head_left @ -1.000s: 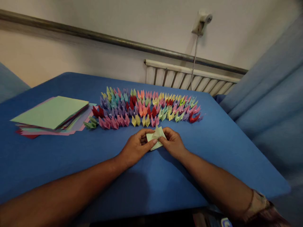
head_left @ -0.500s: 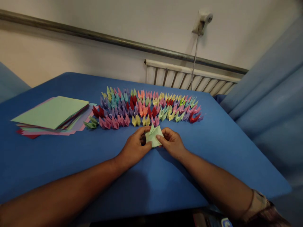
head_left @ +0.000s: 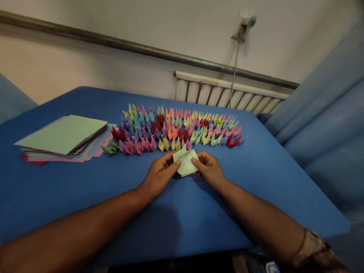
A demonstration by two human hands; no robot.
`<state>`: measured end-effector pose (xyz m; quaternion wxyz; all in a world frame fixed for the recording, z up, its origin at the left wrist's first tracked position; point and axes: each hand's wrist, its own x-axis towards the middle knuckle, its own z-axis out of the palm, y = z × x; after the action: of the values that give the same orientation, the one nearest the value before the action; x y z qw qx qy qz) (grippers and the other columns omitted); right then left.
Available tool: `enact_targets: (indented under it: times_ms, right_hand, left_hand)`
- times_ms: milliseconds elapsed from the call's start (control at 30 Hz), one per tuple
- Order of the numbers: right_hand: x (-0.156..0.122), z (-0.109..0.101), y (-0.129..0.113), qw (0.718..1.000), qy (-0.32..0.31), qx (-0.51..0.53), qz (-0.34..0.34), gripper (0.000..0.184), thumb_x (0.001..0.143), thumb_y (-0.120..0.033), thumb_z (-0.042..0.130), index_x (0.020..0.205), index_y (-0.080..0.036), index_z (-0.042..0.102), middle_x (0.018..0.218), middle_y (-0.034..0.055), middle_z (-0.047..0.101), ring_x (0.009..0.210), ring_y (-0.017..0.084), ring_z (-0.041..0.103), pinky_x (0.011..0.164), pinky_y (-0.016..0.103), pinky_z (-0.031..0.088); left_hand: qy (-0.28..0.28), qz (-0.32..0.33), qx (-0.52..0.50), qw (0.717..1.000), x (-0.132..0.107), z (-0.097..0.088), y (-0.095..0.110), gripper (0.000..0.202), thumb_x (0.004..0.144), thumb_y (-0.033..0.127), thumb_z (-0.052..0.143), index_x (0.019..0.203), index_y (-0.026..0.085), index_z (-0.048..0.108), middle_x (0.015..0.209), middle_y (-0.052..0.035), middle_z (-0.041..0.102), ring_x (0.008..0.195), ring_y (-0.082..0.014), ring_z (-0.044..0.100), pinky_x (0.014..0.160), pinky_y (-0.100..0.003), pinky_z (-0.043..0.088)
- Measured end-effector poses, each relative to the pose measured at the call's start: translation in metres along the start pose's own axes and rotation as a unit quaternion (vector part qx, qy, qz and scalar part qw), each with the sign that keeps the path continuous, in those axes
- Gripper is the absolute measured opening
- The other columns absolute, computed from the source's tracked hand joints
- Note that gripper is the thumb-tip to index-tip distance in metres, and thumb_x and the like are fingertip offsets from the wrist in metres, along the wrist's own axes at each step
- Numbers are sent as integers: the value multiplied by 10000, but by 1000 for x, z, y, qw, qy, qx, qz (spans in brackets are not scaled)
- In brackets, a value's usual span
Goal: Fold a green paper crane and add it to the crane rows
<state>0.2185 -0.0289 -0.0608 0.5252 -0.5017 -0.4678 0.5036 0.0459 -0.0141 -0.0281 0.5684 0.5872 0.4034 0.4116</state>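
A pale green folded paper is held between both hands above the blue table, with one flap standing up from its upper left part. My left hand pinches its left side, thumb on top. My right hand grips the right side, its thumb pressed on the paper's face; the fingers beneath are mostly hidden. Just beyond the hands stand rows of folded paper cranes in many colours. A yellow one and a pink one are among the closest to the paper.
A stack of coloured paper sheets, pale green on top, lies on the left of the blue table. Behind the table are a wall rail, a radiator and a socket with a cord. A blue curtain hangs at right.
The green paper's folds have opened out, so it looks wider and its upper flap is broader. My left thumb has moved up along the paper's left edge.
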Motion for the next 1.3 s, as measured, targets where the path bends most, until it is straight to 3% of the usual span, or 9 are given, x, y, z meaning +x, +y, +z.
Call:
enact_targets:
  times_ms: [333,467,600,700,800,933,1033,1167,1300]
  right_hand:
    - [-7,4,1,999,-37,-11,-17,328,779,-515,661,769,-200,567,615,-52,562,486,85,504,457,207,404]
    - [-6,2,1,999,-46,-14,-14,347,797,-536,640,777,-197,569,601,-50,563,484,89,523,453,206,404]
    - [-5,-1,1,999,-43,-22,-5,381,819,-573,600,778,-196,568,583,-36,578,485,107,544,438,211,395]
    - [-6,-1,1,998,-48,-30,-8,378,833,-568,588,774,-195,569,601,-31,584,498,107,551,455,215,404]
    - [-7,-1,1,998,-50,-39,-10,384,834,-575,585,780,-195,572,622,-29,587,508,106,557,465,217,409]
    - [-6,-2,0,998,-52,-39,-10,401,839,-587,575,760,-194,566,596,-27,586,504,112,554,462,220,405]
    - [-5,-2,1,999,-48,-25,-7,391,844,-573,570,769,-189,577,580,-21,598,490,113,542,457,220,394]
    - [-4,-2,3,999,-43,-16,-11,331,823,-517,602,799,-187,600,550,-31,590,466,104,514,462,217,386]
    - [-5,-1,1,999,-43,-28,-10,324,836,-514,585,794,-193,605,553,-31,585,477,106,510,467,220,383]
  left_hand:
    - [49,-26,24,998,3,-1,-4,417,771,433,658,1066,138,665,902,-52,710,772,-196,634,682,-286,500]
    - [40,-24,32,998,2,-1,1,410,768,422,642,1058,135,677,907,-56,713,779,-201,626,706,-296,499]
    - [14,3,48,999,-1,-4,8,311,820,381,526,921,157,715,800,-42,702,748,-207,614,745,-327,506]
    - [31,35,78,996,-1,-6,9,305,846,383,486,781,180,704,693,-24,662,732,-209,603,743,-321,507]
    - [41,36,88,995,-1,-6,8,321,863,402,484,751,185,692,644,-15,644,693,-203,587,715,-309,512]
    - [27,33,84,996,0,-7,6,309,865,379,491,836,183,729,760,-26,708,720,-203,604,769,-324,526]
    - [13,43,60,997,0,-10,-2,340,882,391,485,950,186,747,953,-59,738,912,-244,641,841,-365,527]
    - [-33,33,-16,999,1,-11,-8,446,936,427,415,1155,160,698,1232,-122,671,1131,-297,609,861,-411,542]
    - [-28,34,11,999,-1,-7,-2,431,911,451,495,1181,169,678,1289,-122,640,1162,-303,601,899,-410,539]
